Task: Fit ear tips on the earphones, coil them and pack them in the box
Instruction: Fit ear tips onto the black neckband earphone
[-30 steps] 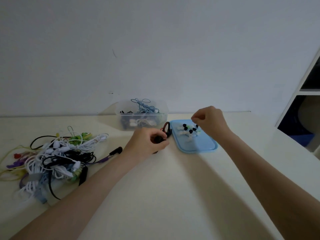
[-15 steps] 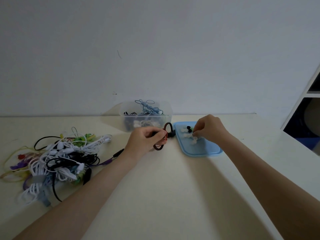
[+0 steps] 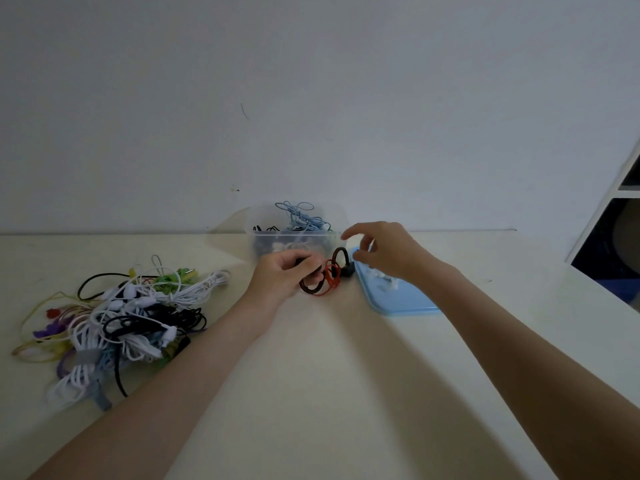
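Right hand (image 3: 388,252) lifted; earphones (image 3: 325,275) loop upright.

One head-worn wide-angle view faces forward and down over the table (image 3: 311,393), seemingly close.

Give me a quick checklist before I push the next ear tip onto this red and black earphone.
1. Left hand holds the earphone: ok.
2. Tip in right hand: cannot tell; something dark shows at the fingertips.
3. Spare tips on blue lid: ok.
4. Earbud nozzle facing the right hand: cannot tell.
5. Box open, within reach: ok.
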`<state>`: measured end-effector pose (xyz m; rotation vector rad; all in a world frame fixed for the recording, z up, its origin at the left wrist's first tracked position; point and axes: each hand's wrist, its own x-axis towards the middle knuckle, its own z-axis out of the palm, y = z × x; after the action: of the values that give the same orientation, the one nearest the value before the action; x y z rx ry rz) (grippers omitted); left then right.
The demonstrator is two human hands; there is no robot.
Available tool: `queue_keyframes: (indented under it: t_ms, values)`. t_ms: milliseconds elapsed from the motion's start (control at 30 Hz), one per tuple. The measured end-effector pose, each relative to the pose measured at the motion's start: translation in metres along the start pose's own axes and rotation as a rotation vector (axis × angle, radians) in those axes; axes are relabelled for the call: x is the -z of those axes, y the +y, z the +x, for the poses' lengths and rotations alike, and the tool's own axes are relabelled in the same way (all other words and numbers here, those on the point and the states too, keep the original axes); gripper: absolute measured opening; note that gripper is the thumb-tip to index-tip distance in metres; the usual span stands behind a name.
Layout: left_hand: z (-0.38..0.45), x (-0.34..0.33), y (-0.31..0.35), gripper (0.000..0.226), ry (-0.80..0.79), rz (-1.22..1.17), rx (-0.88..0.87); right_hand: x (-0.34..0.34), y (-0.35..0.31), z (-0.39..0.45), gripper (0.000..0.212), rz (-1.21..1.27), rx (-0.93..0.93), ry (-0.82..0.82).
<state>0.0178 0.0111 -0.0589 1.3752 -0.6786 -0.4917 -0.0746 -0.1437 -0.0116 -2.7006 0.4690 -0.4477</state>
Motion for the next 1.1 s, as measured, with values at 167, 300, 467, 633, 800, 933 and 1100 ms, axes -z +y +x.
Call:
queue_keyframes:
  t_ms: [167, 300, 467, 633, 800, 933, 1100]
  values:
    - [0.0, 0.004, 0.0, 0.01, -0.035, -0.108, 0.062, -0.021, -0.012, 0.014, 0.034, -0.284, 0.053, -0.093]
    - [0.002, 0.003, 0.004, 0.016, -0.039, -0.048, 0.066, -0.02, -0.009, 0.009, 0.016, -0.133, 0.033, 0.021]
    - [0.002, 0.003, 0.008, 0.037, -0.005, 0.023, -0.029, -0.012, -0.002, -0.013, 0.013, 0.227, 0.012, 0.215]
    - [0.003, 0.002, 0.009, 0.023, 0.13, -0.006, -0.081, -0.012, -0.004, -0.043, 0.029, 0.455, 0.056, 0.312]
    - [-0.003, -0.017, 0.009, 0.013, -0.086, -0.135, 0.126, -0.023, -0.007, -0.051, 0.041, 0.438, 0.096, 0.314]
    - [-0.005, -0.018, 0.013, 0.025, -0.145, -0.273, 0.157, -0.032, 0.0, -0.048, 0.031, 0.355, 0.076, 0.3]
    - [-0.006, -0.015, 0.009, 0.026, -0.173, -0.195, 0.1, -0.036, 0.005, -0.047, 0.013, 0.236, 0.108, 0.258]
